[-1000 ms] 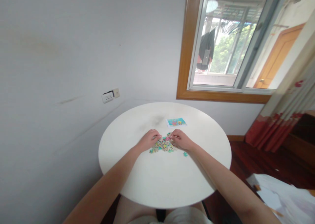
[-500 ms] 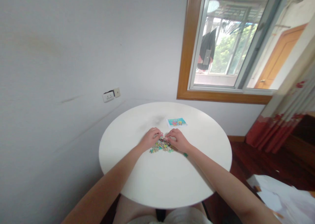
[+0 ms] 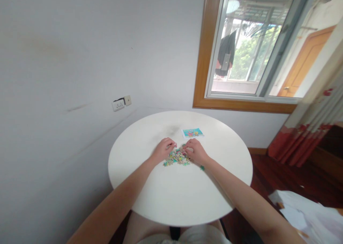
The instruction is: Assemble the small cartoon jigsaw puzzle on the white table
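Note:
A loose heap of small jigsaw puzzle pieces [image 3: 177, 157], in green, yellow and pale colours, lies at the middle of the round white table [image 3: 171, 197]. My left hand [image 3: 163, 150] is at the heap's left upper edge, thumb and fingers drawn together; what is between the fingertips is too small to make out. On the other side, my right hand [image 3: 195, 151] bends over the heap with its fingers closed at the tips, a green puzzle piece [image 3: 184, 145] by them. Under my right wrist lies a separate green piece [image 3: 202, 168].
Behind my hands a picture card [image 3: 193, 132] with cartoon figures on blue lies flat on the table. A wall with a socket [image 3: 118, 105] rises on the left. Beyond the table are a wood-framed window [image 3: 197, 76] and a curtain [image 3: 294, 140]; white sheets [image 3: 297, 208] sit lower right.
My hands have moved slightly apart, the right one a little to the right, so more of the heap shows between them. A green piece now shows by the right fingertips.

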The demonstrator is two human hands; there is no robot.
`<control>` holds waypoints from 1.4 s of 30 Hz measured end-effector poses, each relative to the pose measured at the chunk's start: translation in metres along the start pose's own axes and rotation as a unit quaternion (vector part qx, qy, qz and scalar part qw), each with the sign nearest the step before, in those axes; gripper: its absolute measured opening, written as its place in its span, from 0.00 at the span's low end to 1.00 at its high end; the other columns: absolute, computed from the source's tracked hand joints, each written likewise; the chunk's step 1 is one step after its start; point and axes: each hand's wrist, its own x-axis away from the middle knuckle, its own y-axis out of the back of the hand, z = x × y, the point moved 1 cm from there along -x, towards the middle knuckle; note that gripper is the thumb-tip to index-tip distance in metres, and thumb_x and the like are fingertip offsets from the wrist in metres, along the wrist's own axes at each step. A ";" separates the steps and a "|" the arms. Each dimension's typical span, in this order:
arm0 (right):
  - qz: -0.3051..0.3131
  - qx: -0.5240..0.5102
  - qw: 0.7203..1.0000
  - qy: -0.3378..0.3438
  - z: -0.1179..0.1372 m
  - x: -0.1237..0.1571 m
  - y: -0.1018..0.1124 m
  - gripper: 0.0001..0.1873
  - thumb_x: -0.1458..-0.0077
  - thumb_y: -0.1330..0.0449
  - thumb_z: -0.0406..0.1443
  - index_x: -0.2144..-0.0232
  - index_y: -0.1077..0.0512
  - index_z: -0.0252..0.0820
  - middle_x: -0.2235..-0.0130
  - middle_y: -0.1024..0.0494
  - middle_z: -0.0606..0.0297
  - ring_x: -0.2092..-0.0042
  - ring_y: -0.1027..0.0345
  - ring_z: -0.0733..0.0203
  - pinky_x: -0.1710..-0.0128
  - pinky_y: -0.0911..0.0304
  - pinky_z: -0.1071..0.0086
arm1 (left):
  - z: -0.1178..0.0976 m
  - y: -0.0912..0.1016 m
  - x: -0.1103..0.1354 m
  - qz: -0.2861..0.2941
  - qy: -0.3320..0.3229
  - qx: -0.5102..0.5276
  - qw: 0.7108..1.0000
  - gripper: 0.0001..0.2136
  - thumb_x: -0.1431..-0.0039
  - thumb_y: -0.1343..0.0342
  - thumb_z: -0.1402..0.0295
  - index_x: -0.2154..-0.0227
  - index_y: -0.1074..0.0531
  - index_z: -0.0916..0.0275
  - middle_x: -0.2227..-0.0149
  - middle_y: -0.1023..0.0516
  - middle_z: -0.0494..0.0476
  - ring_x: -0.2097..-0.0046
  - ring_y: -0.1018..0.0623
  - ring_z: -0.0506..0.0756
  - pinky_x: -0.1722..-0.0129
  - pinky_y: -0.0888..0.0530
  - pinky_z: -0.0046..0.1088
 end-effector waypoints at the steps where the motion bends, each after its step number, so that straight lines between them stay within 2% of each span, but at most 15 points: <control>1: 0.007 0.030 0.999 0.013 0.000 0.000 0.003 0.06 0.45 0.40 0.32 0.67 0.22 0.42 0.65 0.25 0.61 0.59 0.36 0.57 0.57 0.45 0.64 | 0.002 0.001 0.000 -0.004 0.004 -0.003 1.000 0.14 0.36 0.53 0.60 0.70 0.26 0.61 0.66 0.25 0.57 0.59 0.28 0.56 0.56 0.32 0.34; 5: 0.039 0.121 0.991 0.049 0.003 0.000 0.014 0.07 0.42 0.41 0.34 0.64 0.22 0.45 0.64 0.25 0.59 0.58 0.38 0.56 0.57 0.49 0.63 | 0.008 0.001 0.001 -0.004 0.014 -0.010 1.000 0.14 0.37 0.52 0.59 0.70 0.26 0.61 0.67 0.25 0.57 0.60 0.27 0.56 0.57 0.31 0.34; 8: 0.072 0.140 0.985 0.070 0.007 0.001 0.018 0.07 0.42 0.40 0.35 0.63 0.22 0.47 0.63 0.25 0.60 0.56 0.38 0.56 0.56 0.50 0.62 | 0.007 0.001 0.001 0.004 0.012 -0.010 1.000 0.14 0.37 0.52 0.59 0.70 0.26 0.61 0.67 0.24 0.57 0.60 0.27 0.56 0.58 0.31 0.34; 10: 0.083 0.133 0.986 0.063 0.008 0.002 0.018 0.09 0.43 0.40 0.33 0.60 0.22 0.48 0.62 0.25 0.60 0.56 0.38 0.56 0.57 0.50 0.62 | 0.006 0.001 0.001 0.011 0.008 -0.010 1.000 0.15 0.37 0.52 0.59 0.71 0.26 0.61 0.67 0.24 0.57 0.60 0.27 0.57 0.58 0.31 0.34; 15: 0.055 0.112 0.992 0.016 -0.002 0.003 0.015 0.15 0.45 0.42 0.29 0.58 0.22 0.48 0.63 0.24 0.61 0.58 0.35 0.57 0.58 0.47 0.64 | 0.004 0.001 0.001 0.029 0.001 -0.010 1.000 0.16 0.36 0.54 0.60 0.71 0.25 0.62 0.69 0.24 0.57 0.61 0.28 0.56 0.57 0.32 0.34; 23: 0.075 0.085 0.993 0.014 -0.007 0.004 0.011 0.12 0.43 0.42 0.34 0.59 0.22 0.47 0.62 0.22 0.60 0.59 0.34 0.57 0.57 0.43 0.64 | 0.004 0.001 0.000 0.036 0.002 -0.005 0.999 0.15 0.38 0.51 0.59 0.73 0.26 0.61 0.69 0.25 0.56 0.62 0.28 0.56 0.58 0.32 0.33; 29: 0.071 0.072 0.995 0.011 -0.012 0.003 0.010 0.14 0.45 0.42 0.30 0.59 0.21 0.46 0.63 0.22 0.60 0.58 0.33 0.57 0.55 0.42 0.64 | 0.004 0.001 0.000 0.030 0.004 -0.001 1.000 0.12 0.40 0.47 0.60 0.74 0.27 0.61 0.69 0.25 0.55 0.62 0.28 0.56 0.58 0.32 0.32; 36: 0.076 0.053 0.995 0.018 -0.012 0.004 0.008 0.12 0.45 0.41 0.32 0.59 0.21 0.44 0.63 0.21 0.59 0.59 0.32 0.57 0.55 0.40 0.64 | 0.002 0.001 0.000 0.036 -0.002 0.002 0.999 0.11 0.41 0.46 0.61 0.74 0.28 0.61 0.70 0.26 0.55 0.62 0.28 0.56 0.60 0.33 0.31; 39: 0.074 0.023 0.997 0.017 -0.009 0.004 0.009 0.11 0.46 0.40 0.32 0.61 0.21 0.44 0.63 0.21 0.60 0.58 0.31 0.57 0.54 0.40 0.64 | 0.001 0.001 0.001 0.041 -0.005 0.004 0.999 0.10 0.42 0.45 0.61 0.74 0.28 0.62 0.70 0.26 0.55 0.62 0.28 0.56 0.61 0.32 0.31; 42: 0.074 -0.049 0.996 0.021 -0.005 0.003 0.011 0.06 0.47 0.38 0.34 0.66 0.21 0.43 0.65 0.21 0.63 0.59 0.31 0.59 0.53 0.40 0.65 | 0.003 -0.001 0.002 0.046 -0.009 0.003 0.999 0.10 0.42 0.44 0.61 0.74 0.27 0.62 0.70 0.26 0.55 0.63 0.29 0.56 0.60 0.33 0.31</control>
